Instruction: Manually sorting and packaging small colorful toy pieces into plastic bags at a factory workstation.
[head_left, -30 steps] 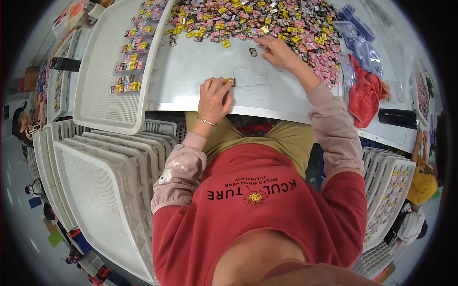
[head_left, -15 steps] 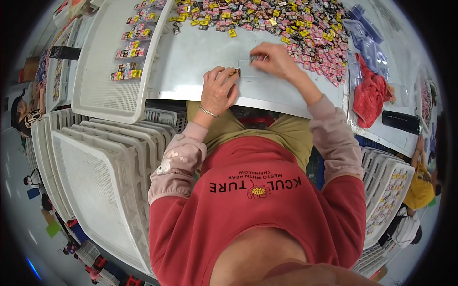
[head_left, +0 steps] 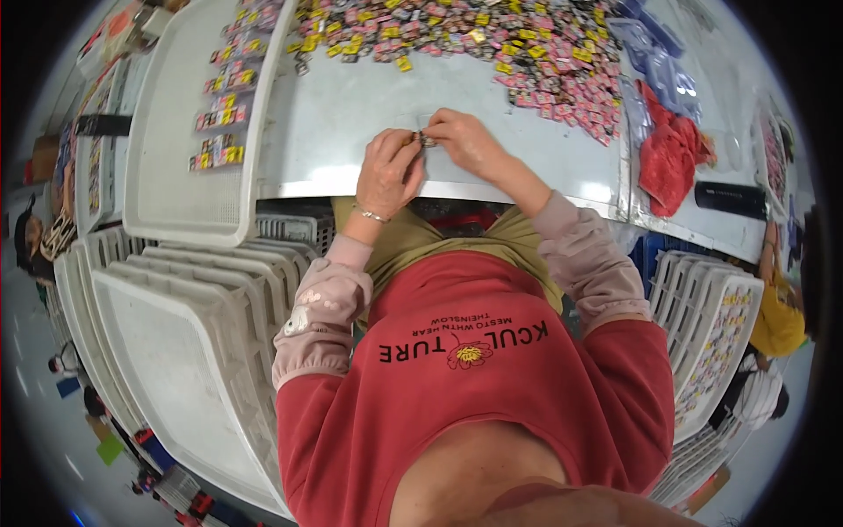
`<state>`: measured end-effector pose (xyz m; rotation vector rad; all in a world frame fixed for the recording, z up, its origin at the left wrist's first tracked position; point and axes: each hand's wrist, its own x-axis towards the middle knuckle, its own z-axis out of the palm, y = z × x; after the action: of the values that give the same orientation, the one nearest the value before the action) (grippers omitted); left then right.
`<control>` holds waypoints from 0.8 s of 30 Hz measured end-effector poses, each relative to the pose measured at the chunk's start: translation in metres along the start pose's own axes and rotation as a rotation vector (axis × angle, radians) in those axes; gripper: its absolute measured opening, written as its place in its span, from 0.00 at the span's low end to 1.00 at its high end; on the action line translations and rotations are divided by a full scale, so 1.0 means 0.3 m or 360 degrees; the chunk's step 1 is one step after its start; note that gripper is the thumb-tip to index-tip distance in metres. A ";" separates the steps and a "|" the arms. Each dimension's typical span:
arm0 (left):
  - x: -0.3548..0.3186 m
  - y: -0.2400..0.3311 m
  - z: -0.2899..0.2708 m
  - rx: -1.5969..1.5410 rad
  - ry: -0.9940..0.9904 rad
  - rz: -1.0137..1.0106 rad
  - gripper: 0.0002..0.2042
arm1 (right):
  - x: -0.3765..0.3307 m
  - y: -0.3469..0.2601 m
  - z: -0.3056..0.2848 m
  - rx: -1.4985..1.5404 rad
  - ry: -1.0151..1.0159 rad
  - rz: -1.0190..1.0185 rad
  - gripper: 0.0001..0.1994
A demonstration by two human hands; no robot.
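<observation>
My left hand [head_left: 389,171] is closed, thumb and fingers pinching a small dark printed block [head_left: 421,139] just above the table near its front edge. My right hand [head_left: 468,143] meets it from the right, fingertips pinched on a small dark and pale piece [head_left: 428,140] against that block; the fingers hide most of it. A thin clear sheet or film seems to lie on the table just behind the fingertips. Beyond the hands spreads a large pile of small pink, yellow and black blocks [head_left: 562,75].
At left, a white tray [head_left: 167,189] holds rows of blocks in clear packs [head_left: 219,116]. Stacked white trays [head_left: 158,325] stand below it. A red cloth [head_left: 667,162], blue-tinted clear plastic pieces [head_left: 672,79] and a black case [head_left: 731,199] lie at right. More trays [head_left: 702,342] stand at lower right.
My right hand has moved left and down from the pile's edge to my left fingertips, bringing its small piece to the block there. The whole view has shifted slightly.
</observation>
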<state>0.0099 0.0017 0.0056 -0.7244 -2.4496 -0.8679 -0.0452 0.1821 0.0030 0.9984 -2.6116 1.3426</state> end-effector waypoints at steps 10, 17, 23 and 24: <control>0.002 0.002 -0.011 0.0145 -0.0151 -0.0015 0.17 | -0.049 0.009 -0.100 0.0299 0.0205 0.0420 0.17; 0.014 0.006 -0.009 0.0157 -0.0160 0.0005 0.17 | -0.120 0.199 -0.337 -0.1078 0.0355 0.0063 0.16; 0.055 0.035 -0.056 0.0151 -0.0096 -0.0099 0.15 | -0.109 0.128 -0.322 -0.0407 0.0481 0.0358 0.18; 0.069 0.046 -0.057 0.0146 0.0001 -0.0152 0.14 | -0.104 0.084 -0.325 -0.0127 0.0426 0.0461 0.19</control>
<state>0.0062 0.0061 0.0351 -0.5787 -2.5225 -0.7841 -0.0585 0.2814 0.0362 0.4060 -2.6457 1.3034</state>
